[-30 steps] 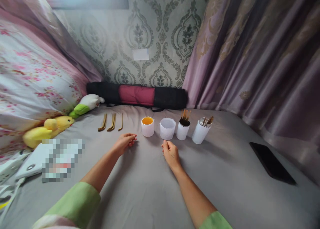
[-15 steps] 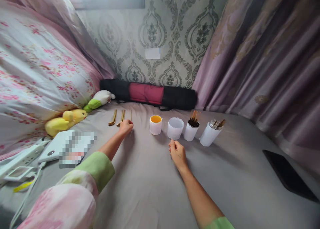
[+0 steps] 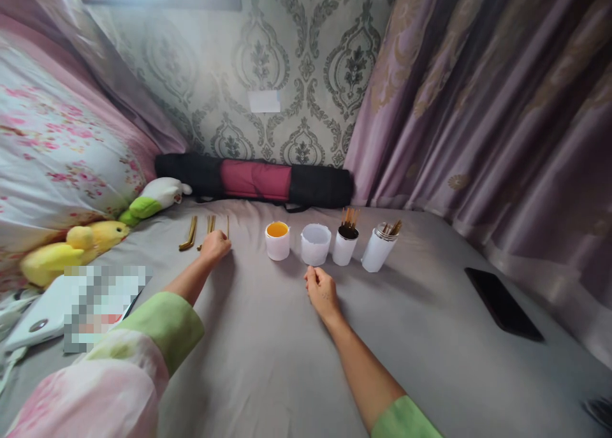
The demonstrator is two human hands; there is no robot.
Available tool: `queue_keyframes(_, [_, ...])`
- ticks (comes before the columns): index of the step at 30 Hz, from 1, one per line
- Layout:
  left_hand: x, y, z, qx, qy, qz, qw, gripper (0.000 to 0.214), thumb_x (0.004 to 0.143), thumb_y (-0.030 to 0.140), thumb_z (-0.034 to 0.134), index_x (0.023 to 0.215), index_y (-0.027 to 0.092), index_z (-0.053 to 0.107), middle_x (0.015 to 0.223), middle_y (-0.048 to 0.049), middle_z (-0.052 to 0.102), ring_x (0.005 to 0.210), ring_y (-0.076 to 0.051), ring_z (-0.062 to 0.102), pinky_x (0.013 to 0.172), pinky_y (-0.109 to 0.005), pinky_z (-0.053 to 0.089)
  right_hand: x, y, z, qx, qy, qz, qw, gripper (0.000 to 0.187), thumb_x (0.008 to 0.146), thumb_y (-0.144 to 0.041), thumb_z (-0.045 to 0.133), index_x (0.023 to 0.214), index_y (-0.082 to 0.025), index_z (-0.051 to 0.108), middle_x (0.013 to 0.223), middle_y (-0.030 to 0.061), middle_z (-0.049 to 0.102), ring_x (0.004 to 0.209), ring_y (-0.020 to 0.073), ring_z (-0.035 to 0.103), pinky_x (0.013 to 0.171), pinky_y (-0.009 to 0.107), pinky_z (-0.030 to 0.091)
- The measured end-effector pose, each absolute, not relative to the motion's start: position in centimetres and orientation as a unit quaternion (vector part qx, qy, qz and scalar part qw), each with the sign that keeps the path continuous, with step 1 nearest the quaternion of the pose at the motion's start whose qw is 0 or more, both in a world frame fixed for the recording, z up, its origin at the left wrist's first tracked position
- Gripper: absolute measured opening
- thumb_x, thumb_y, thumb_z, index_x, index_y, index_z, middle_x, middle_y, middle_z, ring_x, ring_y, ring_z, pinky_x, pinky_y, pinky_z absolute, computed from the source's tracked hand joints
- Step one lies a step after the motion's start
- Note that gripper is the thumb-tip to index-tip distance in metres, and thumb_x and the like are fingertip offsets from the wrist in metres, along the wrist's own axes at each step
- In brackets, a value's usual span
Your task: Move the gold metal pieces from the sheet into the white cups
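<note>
Head view, only one: left hand (image 3: 215,245) is stretched out to the far left of the grey sheet (image 3: 268,361), knuckles up, fingers bent down onto the gold straws (image 3: 190,233) that lie side by side there. The hand covers the near ends of the middle pair; one bent straw sits clear just left of it and a thin one just right. Fingertips are hidden under the hand, so cannot tell whether a straw is actually gripped or only touched. Sleeve on that arm is green and pink. Right hand (image 3: 321,289) rests on the sheet at centre, fingers curled in loosely with thumb against forefinger, nothing visible in them. It sits just in front of the empty white cup (image 3: 315,244), not touching. Row of four white containers, left to right: orange-filled cup (image 3: 278,240), the empty cup, cup of brown sticks (image 3: 345,245), tilted jar (image 3: 377,251) leaning right with sticks poking out. Straws are left of this row, near the orange-filled cup. Black and maroon bag (image 3: 253,180) lies along the patterned wall behind. Yellow plush (image 3: 71,250) and white-green plush (image 3: 153,199) lie at left below the floral bedding (image 3: 48,151). Black phone (image 3: 503,304) lies flat at right, well apart from both hands. Mauve curtain (image 3: 478,106) hangs along the right side.
</note>
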State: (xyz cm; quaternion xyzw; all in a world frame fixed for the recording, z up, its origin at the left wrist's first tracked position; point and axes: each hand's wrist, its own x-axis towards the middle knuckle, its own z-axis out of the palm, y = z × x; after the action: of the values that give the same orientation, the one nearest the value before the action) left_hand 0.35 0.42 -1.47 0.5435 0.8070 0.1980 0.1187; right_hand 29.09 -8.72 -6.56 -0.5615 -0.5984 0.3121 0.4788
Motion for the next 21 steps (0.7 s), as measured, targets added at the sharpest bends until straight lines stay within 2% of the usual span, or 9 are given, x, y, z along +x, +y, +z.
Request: queue_keyframes(21, [-0.01,1.02,-1.98,0.56,0.812,0.126,0.102,0.016,0.068,0.013,0.05,0.078,0.009,0.062,0.082,-0.0136,0.063,0.089,-0.028,0.057,0.07,-0.031,0.04,29.11,-8.74,-6.81,-0.562,-0.598,0.308,0.481,0.039,0.086,-0.044,0.034,0.066,-0.017,0.055,0.056,0.0004,0.056,0.048,0.0095,0.048,0.048,0.019,0.034])
